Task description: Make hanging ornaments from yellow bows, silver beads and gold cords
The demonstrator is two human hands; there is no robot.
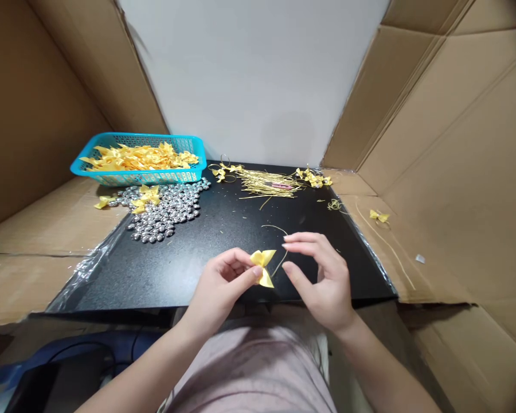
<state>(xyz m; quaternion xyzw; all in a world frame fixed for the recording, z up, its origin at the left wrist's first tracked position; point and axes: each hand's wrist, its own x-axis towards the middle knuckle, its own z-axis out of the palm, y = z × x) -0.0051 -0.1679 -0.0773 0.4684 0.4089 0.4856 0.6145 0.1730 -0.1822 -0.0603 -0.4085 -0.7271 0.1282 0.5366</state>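
Observation:
My left hand [223, 281] pinches a small yellow ribbon bow [263, 267] at its middle, just above the near edge of the black table top [198, 258]. A thin gold wire [279, 246] curves up from the bow toward my right hand [322, 275]. That hand hovers just right of the bow, fingers curled and slightly apart, thumb pointing at the bow; whether its fingertips grip the wire is unclear.
A teal basket [112, 173] of yellow ribbon pieces stands at the back left, with a heap of silver beads [167, 209] in front of it. A bundle of gold wires [269, 183] and finished bows [313, 179] lie at the back. Cardboard walls enclose both sides.

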